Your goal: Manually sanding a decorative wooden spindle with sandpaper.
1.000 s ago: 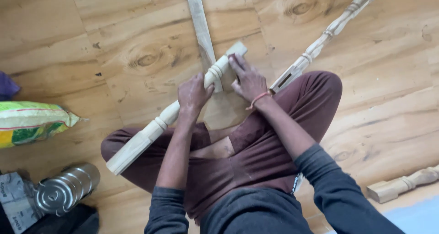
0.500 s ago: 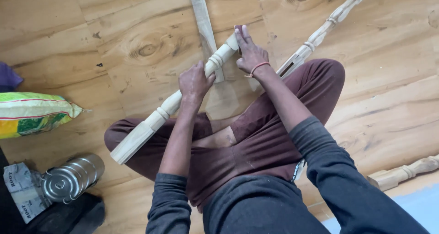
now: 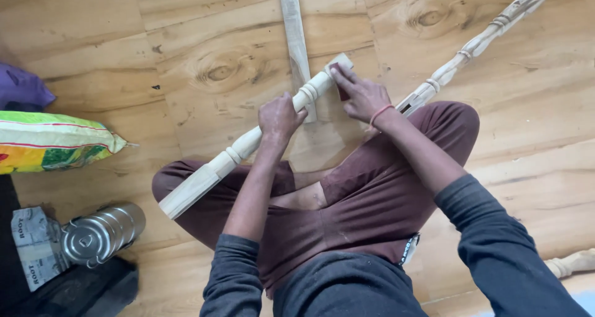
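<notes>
the person sat cross-legged on the wood floor (image 3: 93, 57), a turned spindle (image 3: 248, 145) lying across the lap. its long axis ran on a slant, from the square end by the left knee, near and low, up and away to the far end in front of the right hand. the left hand (image 3: 280, 117) was closed round the spindle near its middle, just below a ringed bead, fingers wrapped over the top. the right hand (image 3: 362, 94) lay further out, fingers together and pressed flat on a small dark pad (image 3: 341, 89) against the far end; of the two it was nearer that end. a flat slat (image 3: 296, 38) ran away under the far end. a second spindle (image 3: 477, 44) slanted off beyond the right knee. a steel tin (image 3: 102, 233) and a bright sack (image 3: 52, 140) lay well apart to the left.
</notes>
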